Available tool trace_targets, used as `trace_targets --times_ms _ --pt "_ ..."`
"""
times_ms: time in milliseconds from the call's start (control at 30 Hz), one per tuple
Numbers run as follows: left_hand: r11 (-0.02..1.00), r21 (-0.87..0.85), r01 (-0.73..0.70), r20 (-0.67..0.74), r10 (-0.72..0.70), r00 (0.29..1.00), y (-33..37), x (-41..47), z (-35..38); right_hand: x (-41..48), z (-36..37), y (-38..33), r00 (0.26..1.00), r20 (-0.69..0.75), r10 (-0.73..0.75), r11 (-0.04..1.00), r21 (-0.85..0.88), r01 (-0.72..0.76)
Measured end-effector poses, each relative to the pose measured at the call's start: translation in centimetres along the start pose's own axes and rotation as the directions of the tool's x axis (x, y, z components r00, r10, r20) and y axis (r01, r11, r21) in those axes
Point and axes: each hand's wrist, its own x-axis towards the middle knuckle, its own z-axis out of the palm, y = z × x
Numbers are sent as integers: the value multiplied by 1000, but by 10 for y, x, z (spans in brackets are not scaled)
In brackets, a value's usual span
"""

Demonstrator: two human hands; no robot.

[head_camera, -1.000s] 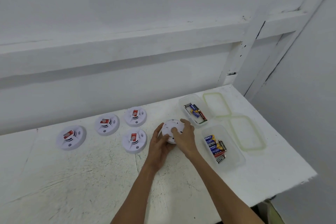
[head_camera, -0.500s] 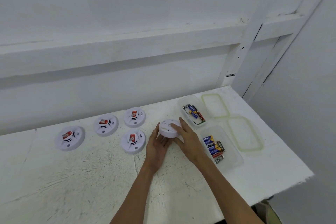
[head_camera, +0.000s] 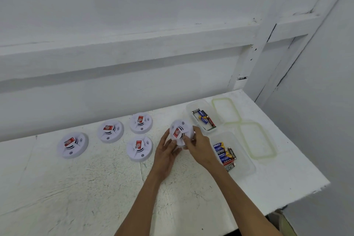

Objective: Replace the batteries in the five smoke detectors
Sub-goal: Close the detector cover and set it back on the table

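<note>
**Head view, both hands at the bench (head_camera: 92, 193).** I see both forearms reach forward from the lower edge and meet over its right half.

- **Left hand (head_camera: 165, 151):** It is turned palm inward. The thumb is raised along the left rim of the held smoke detector (head_camera: 179, 130) and the fingers lie under its lower edge, so its grip cradles that rim loosely.
- **Right hand (head_camera: 200, 144):** It comes in knuckles up, thumb on the detector's face and fingers curled behind the right rim, a closed pinching grip.
- **Held smoke detector:** It is tilted up with its red label towards me, just left of the far battery box (head_camera: 193, 105). I cannot tell whether its lower edge touches the bench.
- **Other detectors:** Four lie flat to the left: the left detector (head_camera: 72, 144), middle detector (head_camera: 110, 130), rear detector (head_camera: 141, 122) and front detector (head_camera: 139, 148).
- **Near battery box (head_camera: 244, 159):** It sits beside the right wrist.
- **Two lids (head_camera: 226, 110):** They lie to the right of the boxes.
</note>
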Motion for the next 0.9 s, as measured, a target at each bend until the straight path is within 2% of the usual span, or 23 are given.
trace_targets --times_ms 133,233,333,500,800,900 --pt "999 32 25 11 -25 1000 -1 0 0 -1 -2 -4 999 29 14 997 77 -16" --pt "997 74 32 28 -34 999 -1 1 1 -2 0 -5 998 -25 60 996 75 -58" --pt "995 101 24 39 -28 999 -2 2 1 -3 4 -5 986 -93 141 979 159 -125" --pt "997 48 60 -7 -60 998 0 0 3 -2 2 -6 978 -105 178 964 219 -151" --pt "986 130 102 27 -106 994 -1 4 2 7 -1 -9 964 -133 232 955 217 -200" --pt "990 97 107 26 -110 994 0 5 0 6 3 -9 947 -140 291 921 311 -237"
